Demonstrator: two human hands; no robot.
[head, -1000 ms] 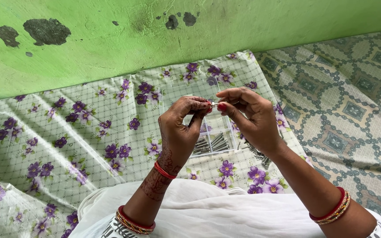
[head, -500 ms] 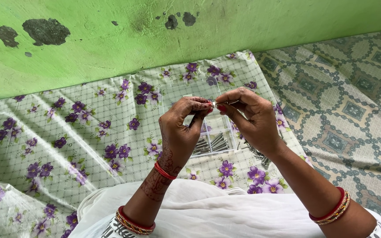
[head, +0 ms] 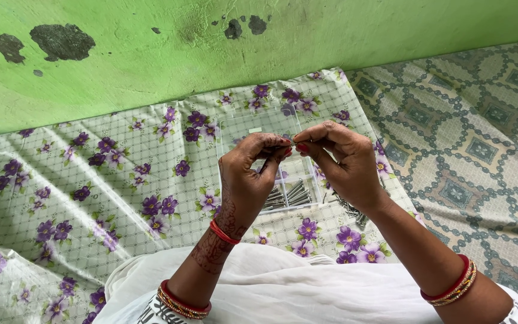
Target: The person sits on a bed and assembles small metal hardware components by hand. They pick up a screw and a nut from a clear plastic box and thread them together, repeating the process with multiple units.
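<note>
Both hands, left hand (head: 244, 180) and right hand (head: 343, 162), pinch one small metal piece (head: 291, 141) above the clear box (head: 253, 123); many screws (head: 288, 195) lie unhandled.

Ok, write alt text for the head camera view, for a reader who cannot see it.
Two hands, the left hand and right hand, meet fingertip to fingertip, pinching a small metal piece above a clear plastic compartment box holding metal screws. The box lies on a purple-flowered cloth by a green wall, with more loose screws beside it.
</note>
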